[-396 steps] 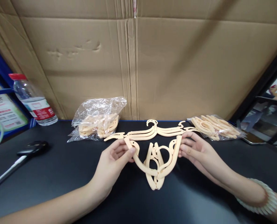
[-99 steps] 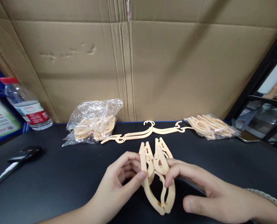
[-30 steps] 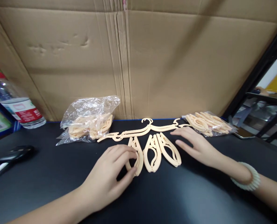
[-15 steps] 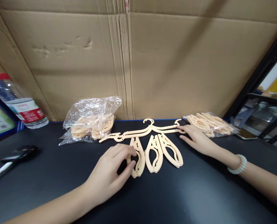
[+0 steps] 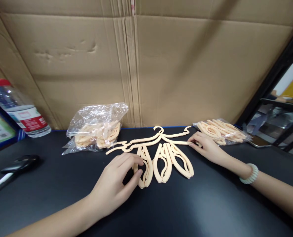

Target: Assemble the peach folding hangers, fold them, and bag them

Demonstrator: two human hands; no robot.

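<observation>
Two unfolded cream plastic clothes hangers (image 5: 146, 141) lie overlapping on the black table, hooks toward the cardboard. My right hand (image 5: 205, 147) pinches the right end of the nearer one between thumb and fingers. Three folded hangers of the same kind lie in front: a left one (image 5: 148, 169), a middle one (image 5: 166, 176) and a right one (image 5: 184, 168). My left hand (image 5: 119, 179) is at the left folded hanger, partly covering it. Its fingers are curved, with a gap between fingertips and thumb.
A clear plastic bag (image 5: 97, 113) of folded hangers stands at the back left, another bag of hangers (image 5: 221, 130) at the back right. A phone-like flat object (image 5: 258, 141) lies beside it. A water bottle (image 5: 25, 115), a black mouse-like object (image 5: 20, 163) and a cardboard wall (image 5: 186, 65) surround the table.
My right hand has closed on the nearer unfolded hanger's right end and drawn it slightly toward me, so the two hangers' arms spread further apart. My left hand has barely moved.
</observation>
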